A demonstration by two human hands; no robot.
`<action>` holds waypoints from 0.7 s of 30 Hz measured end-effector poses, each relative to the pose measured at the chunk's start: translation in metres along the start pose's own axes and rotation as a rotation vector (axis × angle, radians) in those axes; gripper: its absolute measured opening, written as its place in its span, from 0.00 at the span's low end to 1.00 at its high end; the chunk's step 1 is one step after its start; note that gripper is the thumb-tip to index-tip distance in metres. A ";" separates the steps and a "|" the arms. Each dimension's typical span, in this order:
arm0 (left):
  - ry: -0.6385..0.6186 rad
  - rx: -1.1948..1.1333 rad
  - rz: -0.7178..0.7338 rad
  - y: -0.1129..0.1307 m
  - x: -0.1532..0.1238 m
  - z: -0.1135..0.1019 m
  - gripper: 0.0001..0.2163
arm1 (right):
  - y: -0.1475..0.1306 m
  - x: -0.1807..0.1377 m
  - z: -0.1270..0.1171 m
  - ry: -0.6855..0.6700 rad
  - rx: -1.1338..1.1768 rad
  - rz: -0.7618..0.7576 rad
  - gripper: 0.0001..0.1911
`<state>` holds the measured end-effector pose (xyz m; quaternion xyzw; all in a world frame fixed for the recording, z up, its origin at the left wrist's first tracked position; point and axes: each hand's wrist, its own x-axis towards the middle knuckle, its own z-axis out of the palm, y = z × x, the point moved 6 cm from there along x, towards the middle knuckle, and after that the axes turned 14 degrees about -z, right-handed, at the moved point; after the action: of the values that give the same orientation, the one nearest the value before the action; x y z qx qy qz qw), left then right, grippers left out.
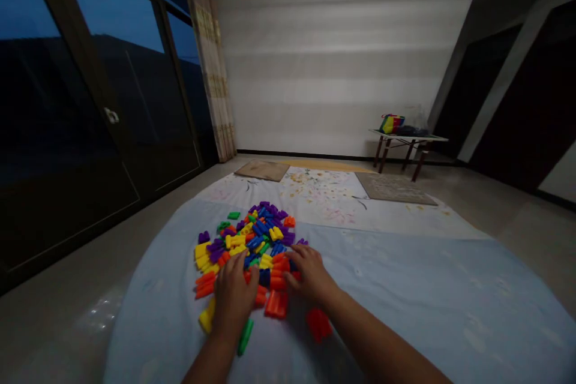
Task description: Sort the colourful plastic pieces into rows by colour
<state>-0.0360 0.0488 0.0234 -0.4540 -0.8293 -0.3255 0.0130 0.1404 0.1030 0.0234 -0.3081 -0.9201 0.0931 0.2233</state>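
A heap of small plastic blocks [252, 240] in purple, blue, yellow, orange and green lies on a pale blue sheet [405, 300] spread over the floor. My left hand [234, 295] rests palm down on the near edge of the heap, fingers curled over orange and blue pieces. My right hand [308, 273] lies beside it, fingers bent down onto orange blocks [279, 265]. What, if anything, either hand grips is hidden under the fingers. A green block [245, 337] and a yellow one [206, 318] lie by my left wrist, red ones [318, 323] under my right forearm.
A paint-stained white sheet [324, 195] and two brown mats [393, 187] lie beyond. A low table [407, 144] with a colourful box stands by the far wall. Dark glass doors [90, 132] and a curtain [213, 60] line the left side.
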 end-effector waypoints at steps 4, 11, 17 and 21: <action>0.002 0.147 -0.059 -0.038 0.013 -0.002 0.23 | -0.043 0.037 0.027 -0.166 0.067 -0.095 0.33; -0.196 0.151 -0.099 -0.033 0.000 0.013 0.26 | -0.014 0.011 0.012 -0.263 -0.032 -0.096 0.27; -0.349 -0.041 -0.071 0.009 -0.023 0.029 0.27 | 0.031 -0.038 -0.021 -0.267 0.035 0.012 0.34; -0.430 -0.234 -0.023 0.040 -0.034 0.037 0.28 | 0.043 -0.061 -0.041 -0.156 0.208 0.024 0.33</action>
<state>0.0250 0.0592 0.0046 -0.5016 -0.7749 -0.3152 -0.2202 0.2260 0.1015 0.0246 -0.2861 -0.9163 0.2141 0.1806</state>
